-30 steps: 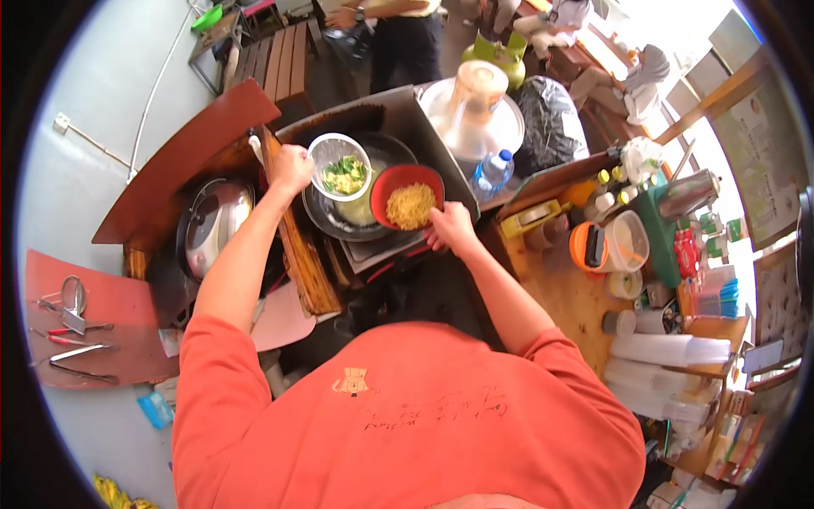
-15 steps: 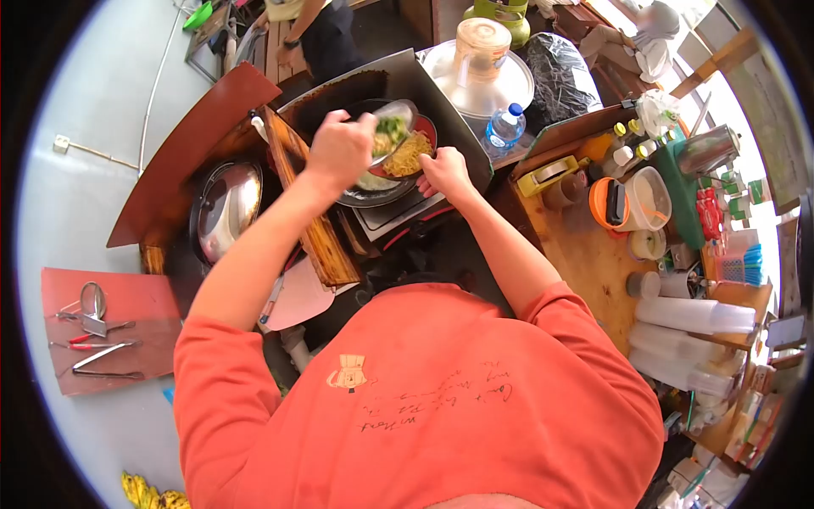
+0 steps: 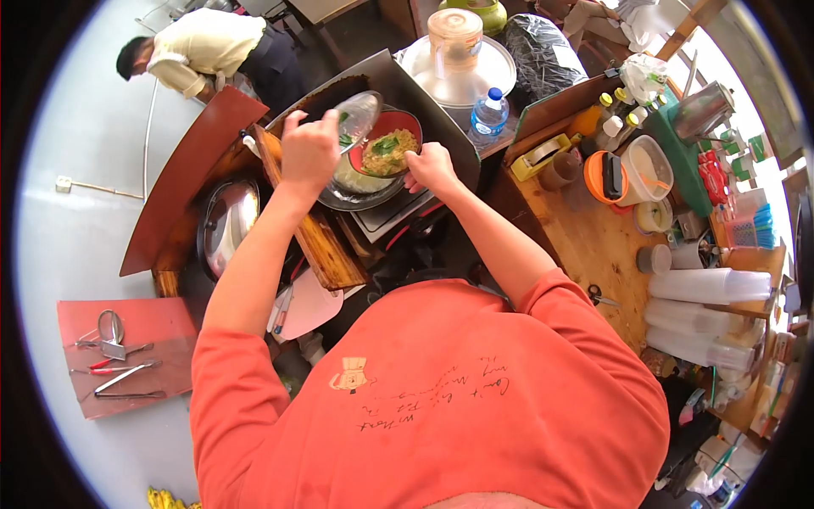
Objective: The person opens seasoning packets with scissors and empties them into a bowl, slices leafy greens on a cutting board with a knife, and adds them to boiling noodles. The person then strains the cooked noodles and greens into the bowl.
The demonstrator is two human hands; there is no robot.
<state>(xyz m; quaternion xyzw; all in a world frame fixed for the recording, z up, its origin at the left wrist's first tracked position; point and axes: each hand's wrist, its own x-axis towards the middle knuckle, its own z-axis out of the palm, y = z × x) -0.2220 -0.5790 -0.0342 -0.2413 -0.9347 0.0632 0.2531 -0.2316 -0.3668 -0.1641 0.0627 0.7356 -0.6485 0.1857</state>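
My left hand [image 3: 310, 151] grips the rim of a clear bowl [image 3: 363, 112], tilted towards a red bowl. A few green leaf bits cling inside the clear bowl. My right hand [image 3: 431, 166] holds the near right edge of the red bowl [image 3: 409, 120]. Inside it lie yellow noodles [image 3: 404, 148] with chopped green leaves on top. Both bowls are above a wide pan [image 3: 346, 200] on the stove [image 3: 392, 219]. Something pale shows in the pan, but the red bowl and my left hand hide much of it.
A wooden board [image 3: 326, 254] edges the stove's left side, beside a shiny domed lid [image 3: 229, 222]. Metal screens stand around the burner. A water bottle [image 3: 489, 114] is behind to the right. Jars and an orange-lidded tub [image 3: 605, 175] fill the right counter. A person [image 3: 212, 51] bends at back left.
The clear bowl has tipped further and moved left, and most of its contents are out. Greens now lie on the noodles. The person at the back has bent into view.
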